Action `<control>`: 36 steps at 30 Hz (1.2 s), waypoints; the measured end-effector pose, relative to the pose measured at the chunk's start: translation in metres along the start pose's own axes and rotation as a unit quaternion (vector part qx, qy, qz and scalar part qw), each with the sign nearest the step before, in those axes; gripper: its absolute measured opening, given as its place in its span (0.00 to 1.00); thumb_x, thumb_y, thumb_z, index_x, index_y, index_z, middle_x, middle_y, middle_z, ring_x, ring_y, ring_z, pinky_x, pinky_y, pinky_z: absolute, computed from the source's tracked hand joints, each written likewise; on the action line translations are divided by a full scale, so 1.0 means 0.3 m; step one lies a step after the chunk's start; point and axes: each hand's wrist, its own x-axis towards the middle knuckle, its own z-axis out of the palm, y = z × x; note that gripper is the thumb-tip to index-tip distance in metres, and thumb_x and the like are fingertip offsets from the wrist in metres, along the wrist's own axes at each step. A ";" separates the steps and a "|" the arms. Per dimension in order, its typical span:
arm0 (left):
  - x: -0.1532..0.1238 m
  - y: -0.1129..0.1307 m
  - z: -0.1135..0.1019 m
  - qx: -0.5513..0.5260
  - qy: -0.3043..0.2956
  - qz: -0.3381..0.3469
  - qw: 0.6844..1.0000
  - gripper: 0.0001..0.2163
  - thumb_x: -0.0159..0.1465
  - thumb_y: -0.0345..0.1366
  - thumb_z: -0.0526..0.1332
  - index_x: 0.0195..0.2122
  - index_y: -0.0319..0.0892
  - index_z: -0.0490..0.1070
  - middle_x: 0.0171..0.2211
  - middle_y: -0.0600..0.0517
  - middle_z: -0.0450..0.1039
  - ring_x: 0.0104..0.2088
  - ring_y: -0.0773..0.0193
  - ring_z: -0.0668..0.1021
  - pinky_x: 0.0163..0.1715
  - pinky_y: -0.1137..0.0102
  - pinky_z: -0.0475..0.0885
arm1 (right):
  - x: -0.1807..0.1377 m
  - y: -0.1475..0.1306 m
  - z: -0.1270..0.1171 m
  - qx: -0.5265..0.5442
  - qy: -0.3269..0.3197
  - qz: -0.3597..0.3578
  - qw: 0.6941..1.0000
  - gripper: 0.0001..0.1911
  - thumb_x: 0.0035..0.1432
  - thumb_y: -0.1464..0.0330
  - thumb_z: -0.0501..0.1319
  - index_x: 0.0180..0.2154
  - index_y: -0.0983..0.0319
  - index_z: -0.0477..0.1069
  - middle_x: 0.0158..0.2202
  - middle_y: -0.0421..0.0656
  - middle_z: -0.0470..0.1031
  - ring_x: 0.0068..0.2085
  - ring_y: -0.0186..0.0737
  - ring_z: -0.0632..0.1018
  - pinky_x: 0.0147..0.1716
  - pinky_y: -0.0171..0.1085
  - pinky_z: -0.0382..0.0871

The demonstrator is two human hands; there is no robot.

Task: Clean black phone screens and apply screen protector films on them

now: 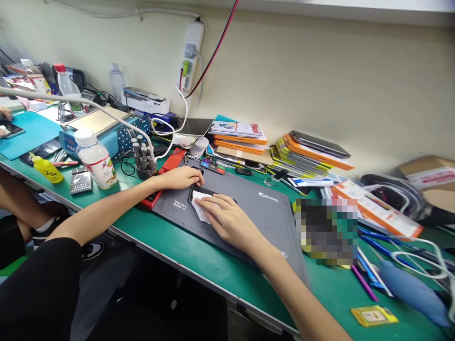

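Note:
A dark smartphone [230,198] lies on the grey work mat [263,222], partly covered by a white wipe [199,206] and by my hands. My left hand [183,178] has its fingers curled at the phone's far left end, gripping its edge; the fingertips are partly hidden. With bent fingers, my right hand [231,219] presses the wipe against the phone's surface. A red tool strip [154,198] borders the mat on the left, beneath my left forearm.
Screwdrivers stand in a round holder [145,166] near a bottle [96,161]. Stacked orange boxes [245,146] line the wall. Cables [423,258] and a blue-handled tool [412,289] lie right. Another person's hand [5,121] is at far left.

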 end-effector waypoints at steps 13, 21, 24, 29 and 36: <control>0.009 0.000 0.000 0.006 0.007 -0.006 1.000 0.15 0.74 0.33 0.53 0.49 0.45 0.81 0.48 0.54 0.85 0.52 0.62 0.81 0.54 0.70 0.72 | -0.298 0.059 -0.088 -0.004 0.034 0.089 0.995 0.28 0.74 0.71 0.56 0.71 0.50 0.65 0.60 0.48 0.81 0.60 0.51 0.81 0.64 0.61 0.73; 0.010 0.000 -0.004 0.008 0.011 -0.004 1.000 0.15 0.74 0.33 0.53 0.48 0.44 0.81 0.47 0.53 0.85 0.50 0.62 0.82 0.52 0.70 0.72 | -0.175 0.067 -0.066 0.007 0.022 0.081 0.996 0.24 0.75 0.71 0.55 0.68 0.53 0.69 0.60 0.48 0.81 0.60 0.49 0.80 0.68 0.61 0.69; 0.010 -0.005 0.000 0.002 0.014 0.004 1.000 0.15 0.74 0.32 0.52 0.47 0.44 0.81 0.48 0.53 0.85 0.51 0.62 0.82 0.53 0.70 0.72 | -0.215 0.081 -0.071 0.006 0.027 0.082 0.996 0.23 0.75 0.71 0.56 0.67 0.52 0.69 0.59 0.47 0.81 0.59 0.48 0.81 0.67 0.61 0.70; 0.011 -0.008 0.005 0.013 0.009 0.007 1.000 0.15 0.74 0.33 0.53 0.47 0.45 0.82 0.48 0.54 0.85 0.53 0.62 0.82 0.54 0.70 0.71 | -0.295 0.084 -0.085 -0.013 0.041 0.110 0.993 0.24 0.74 0.71 0.57 0.68 0.51 0.69 0.59 0.46 0.81 0.59 0.50 0.80 0.63 0.60 0.74; 0.012 -0.012 0.004 0.007 0.007 0.004 1.000 0.15 0.74 0.33 0.53 0.48 0.44 0.81 0.48 0.52 0.85 0.52 0.62 0.82 0.55 0.70 0.72 | -0.169 0.080 -0.050 -0.009 0.021 0.086 0.996 0.24 0.75 0.70 0.54 0.67 0.53 0.70 0.58 0.47 0.82 0.58 0.50 0.81 0.65 0.61 0.72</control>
